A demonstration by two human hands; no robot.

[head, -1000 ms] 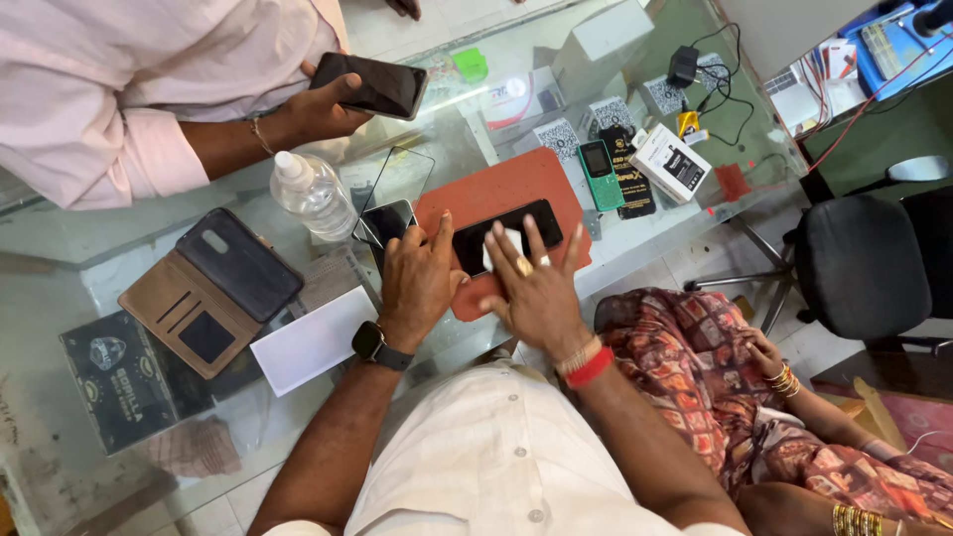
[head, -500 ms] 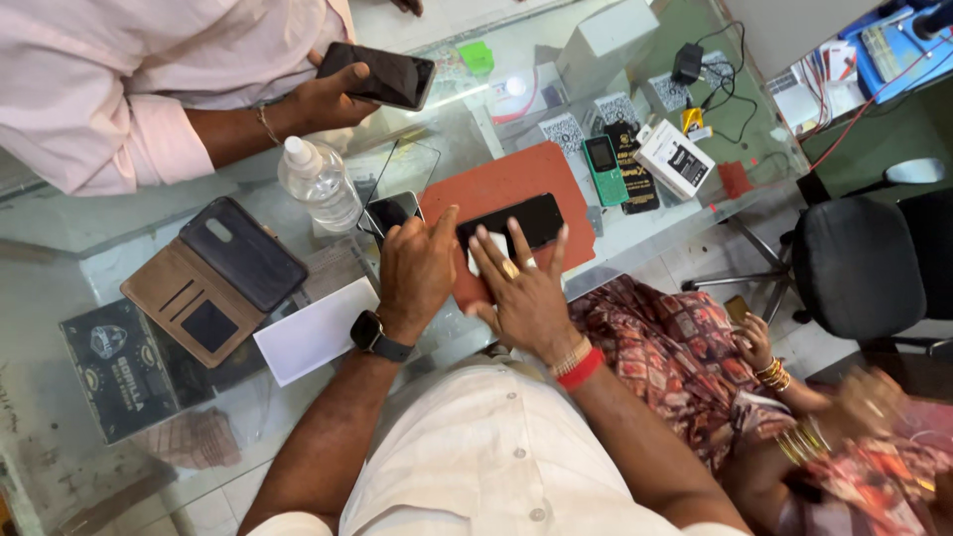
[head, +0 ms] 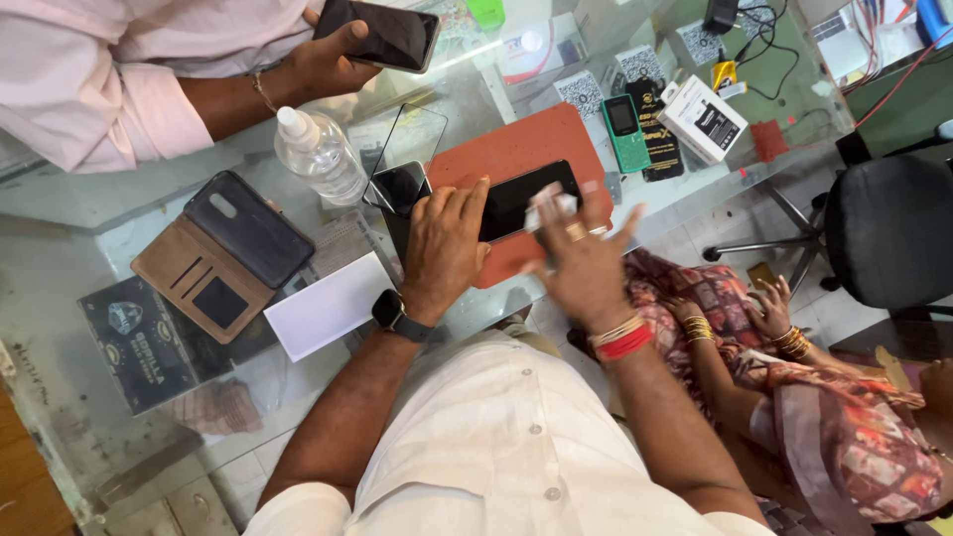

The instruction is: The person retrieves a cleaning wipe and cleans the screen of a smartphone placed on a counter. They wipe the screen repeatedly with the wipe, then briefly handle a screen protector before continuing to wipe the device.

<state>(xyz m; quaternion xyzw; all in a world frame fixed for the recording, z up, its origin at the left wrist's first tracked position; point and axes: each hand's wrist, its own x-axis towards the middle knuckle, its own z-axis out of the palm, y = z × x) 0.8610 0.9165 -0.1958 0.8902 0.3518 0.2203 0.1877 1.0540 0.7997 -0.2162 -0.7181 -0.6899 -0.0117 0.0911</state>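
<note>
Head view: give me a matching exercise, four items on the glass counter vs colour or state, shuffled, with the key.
Things:
1. Smartphone
2. Keypad phone
3. Spray bottle
4. Wallet case

Descriptions:
A. Clear plastic, white nozzle
B. Green body, lying beside the mat
C. Open flat, brown with a dark phone shell
D. Dark screen up on the rust-red mat, left hand holding one end, right hand over it with a white cloth

Pairs: 1-D, 2-B, 3-A, 4-C

I note a black phone (head: 526, 196) on a rust-red mat (head: 516, 149). Small white cloth (head: 549, 205) at my right hand (head: 586, 263), red and gold bangles at that wrist. Black watch (head: 395, 316) by my left hand (head: 444, 243). Green keypad phone (head: 624, 131); tan wallet case (head: 220, 256), black inside; white card (head: 328, 305).
</note>
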